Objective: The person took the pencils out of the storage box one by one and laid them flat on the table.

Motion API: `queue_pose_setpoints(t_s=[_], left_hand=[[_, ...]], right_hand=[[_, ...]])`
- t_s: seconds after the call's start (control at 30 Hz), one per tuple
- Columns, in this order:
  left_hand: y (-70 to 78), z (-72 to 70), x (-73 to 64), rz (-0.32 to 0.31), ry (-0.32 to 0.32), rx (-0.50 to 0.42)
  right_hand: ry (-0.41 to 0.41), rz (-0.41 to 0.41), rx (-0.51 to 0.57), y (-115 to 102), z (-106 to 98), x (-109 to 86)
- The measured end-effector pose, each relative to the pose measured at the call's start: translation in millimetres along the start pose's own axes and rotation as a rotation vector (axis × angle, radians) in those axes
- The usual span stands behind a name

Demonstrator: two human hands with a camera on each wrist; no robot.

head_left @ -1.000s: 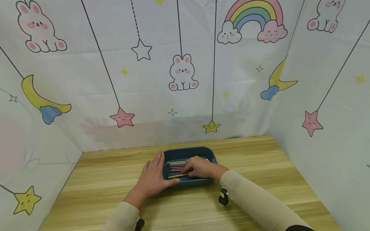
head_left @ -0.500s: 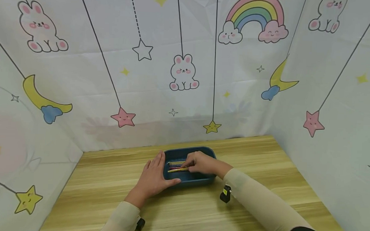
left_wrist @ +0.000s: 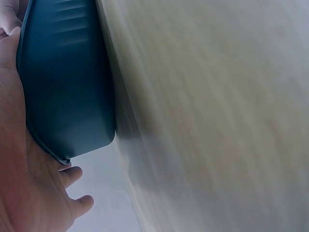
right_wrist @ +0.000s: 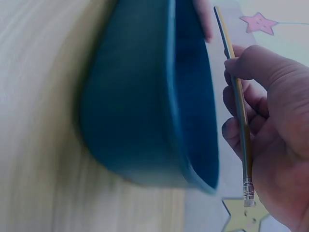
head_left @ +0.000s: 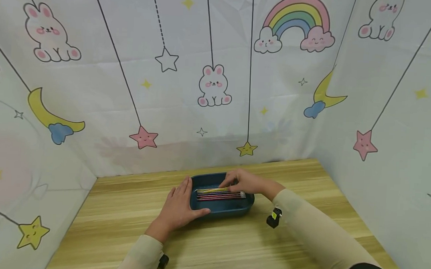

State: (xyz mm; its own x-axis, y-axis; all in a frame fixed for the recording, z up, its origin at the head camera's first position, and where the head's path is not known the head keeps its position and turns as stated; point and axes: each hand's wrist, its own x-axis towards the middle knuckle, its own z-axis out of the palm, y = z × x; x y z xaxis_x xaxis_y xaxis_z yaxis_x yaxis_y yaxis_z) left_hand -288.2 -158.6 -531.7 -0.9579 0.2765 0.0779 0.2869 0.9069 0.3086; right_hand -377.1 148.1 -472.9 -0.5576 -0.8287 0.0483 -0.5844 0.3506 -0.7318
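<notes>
A dark blue rectangular tray [head_left: 230, 210] stands on the table. My left hand [head_left: 178, 205] lies along its left end, fingers extended and thumb spread onto the near rim; in the left wrist view the tray's outer wall [left_wrist: 67, 87] is beside the palm. My right hand [head_left: 244, 182] is over the tray's far right part and pinches a yellow pencil [right_wrist: 245, 140] between thumb and fingers, its metal-and-eraser end near the palm. Below it several pencils [head_left: 220, 196], red, dark and yellow, lie side by side in the tray, their eraser ends to the right.
The wood-grain table [head_left: 210, 246] extends on all sides of the tray. White cloth [head_left: 173, 108] printed with bunnies, stars and moons hangs behind and at both sides. A small black camera [head_left: 274, 218] hangs at the right wrist.
My right hand has carried the yellow pencil from the tray's near side toward the far side, lifting and shifting right. The row of pencils is now uncovered. My left hand stays put.
</notes>
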Motion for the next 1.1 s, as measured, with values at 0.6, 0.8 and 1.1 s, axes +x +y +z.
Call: queue_pose_setpoints(t_s=[0.6,0.8,1.1], left_hand=[[-2.3,1.6,-1.2,0.005,0.014,0.000],[-1.6,1.2,-1.2,-0.004,0.008,0.001],[-1.2,0.4,-2.0,-0.004,0.007,-0.002]], right_hand=[[0.054,0.086,-0.047,18,-55,-51.7],[0.085,0.145,-0.104,29,-68,-67.6],[0.129,0.208,-0.096,43,-84,-84.7]])
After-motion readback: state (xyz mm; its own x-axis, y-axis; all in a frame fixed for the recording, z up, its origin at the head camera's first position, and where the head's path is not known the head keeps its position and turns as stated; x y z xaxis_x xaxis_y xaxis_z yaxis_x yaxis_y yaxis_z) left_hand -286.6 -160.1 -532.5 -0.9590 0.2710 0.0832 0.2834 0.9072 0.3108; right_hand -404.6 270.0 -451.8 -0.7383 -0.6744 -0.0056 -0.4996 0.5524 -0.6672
